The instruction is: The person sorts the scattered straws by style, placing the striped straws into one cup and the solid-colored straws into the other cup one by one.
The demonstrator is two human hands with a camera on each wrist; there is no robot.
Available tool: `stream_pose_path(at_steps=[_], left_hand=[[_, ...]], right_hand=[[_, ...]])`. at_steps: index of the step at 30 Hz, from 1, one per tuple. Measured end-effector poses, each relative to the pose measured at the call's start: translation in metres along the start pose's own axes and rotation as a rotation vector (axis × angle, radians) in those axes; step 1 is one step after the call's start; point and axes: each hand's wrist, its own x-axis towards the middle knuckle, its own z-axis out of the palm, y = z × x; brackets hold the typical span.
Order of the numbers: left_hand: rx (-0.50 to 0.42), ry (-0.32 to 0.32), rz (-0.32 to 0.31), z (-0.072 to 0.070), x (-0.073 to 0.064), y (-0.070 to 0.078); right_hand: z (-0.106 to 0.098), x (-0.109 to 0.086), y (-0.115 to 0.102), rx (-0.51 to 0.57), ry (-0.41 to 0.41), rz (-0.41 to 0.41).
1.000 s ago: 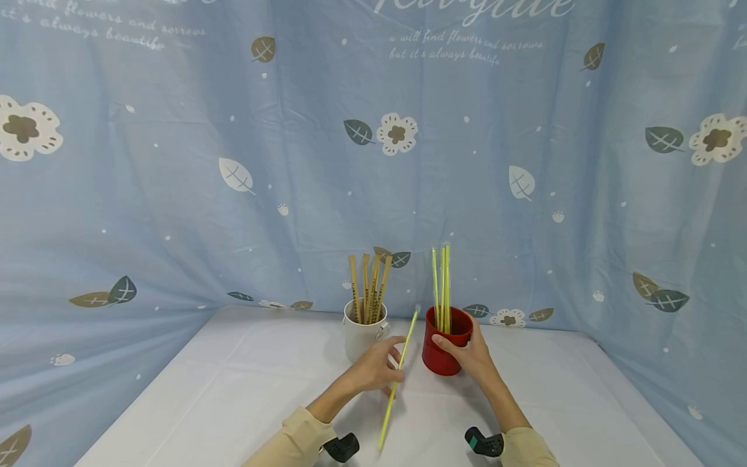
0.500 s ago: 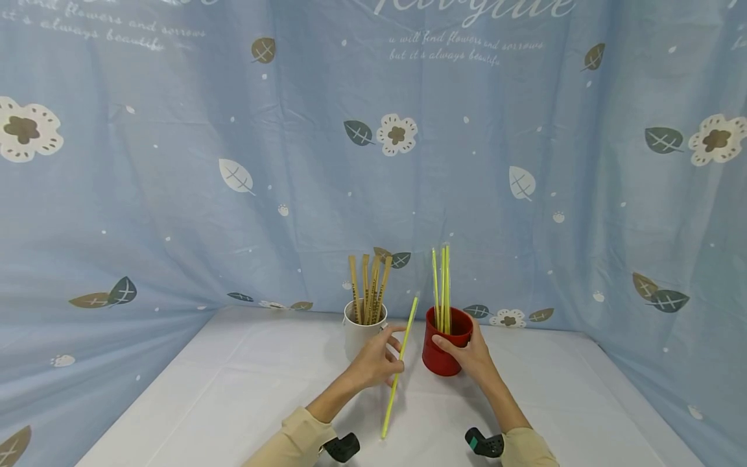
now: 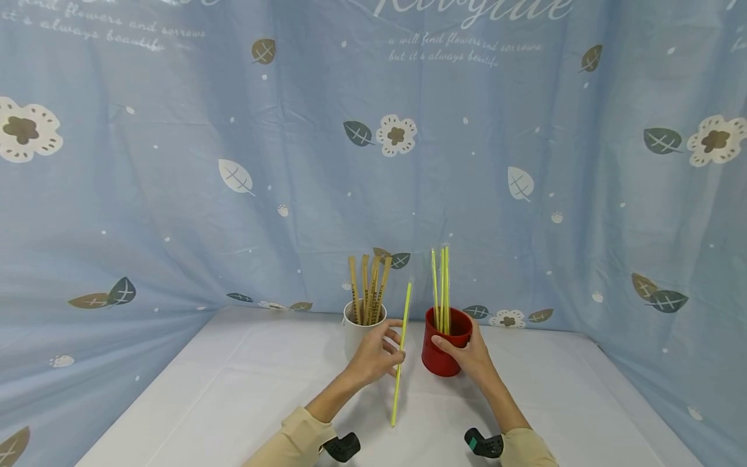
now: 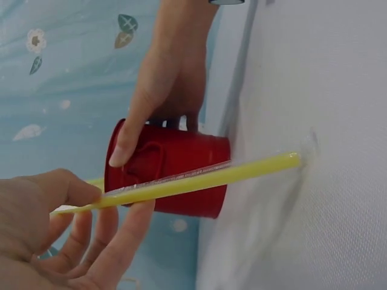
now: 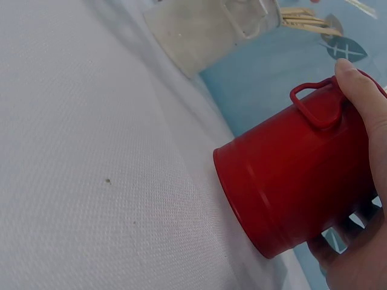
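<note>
Between the thumb and fingertips of my left hand (image 3: 373, 357) is a yellow drinking straw (image 3: 397, 395) in a clear wrapper. It stands nearly upright, leaning slightly right at the top, above the white table. In the left wrist view the straw (image 4: 248, 171) crosses in front of the red bucket. My right hand (image 3: 471, 355) grips the right side of this small red metal bucket (image 3: 438, 360), thumb at the front rim. Several wrapped yellow straws (image 3: 445, 279) stand inside it. The right wrist view shows the bucket (image 5: 296, 175) with a wire loop near its rim.
Left of the red bucket stands a white metal bucket (image 3: 353, 337), partly behind my left hand. It holds several brown paper-sleeved sticks (image 3: 373, 288) with dark printing. A blue patterned curtain (image 3: 315, 194) hangs behind the white-covered table (image 3: 222, 402).
My left hand has risen slightly, and the straw has lifted and turned more upright. The right hand and red bucket have stayed in place.
</note>
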Motion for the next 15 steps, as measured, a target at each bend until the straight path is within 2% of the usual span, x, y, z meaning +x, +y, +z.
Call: stream_pose_path(at_steps=[6,15], left_hand=[[-0.033,0.006,0.009,0.0005,0.0021,-0.0027],[-0.054,0.028,0.022,0.0032,0.0045,0.0021]], right_hand=[[0.0002,-0.0002,-0.0002,-0.004,-0.002,-0.005],[0.0013,0.0016,0.0021,-0.016,0.011,-0.017]])
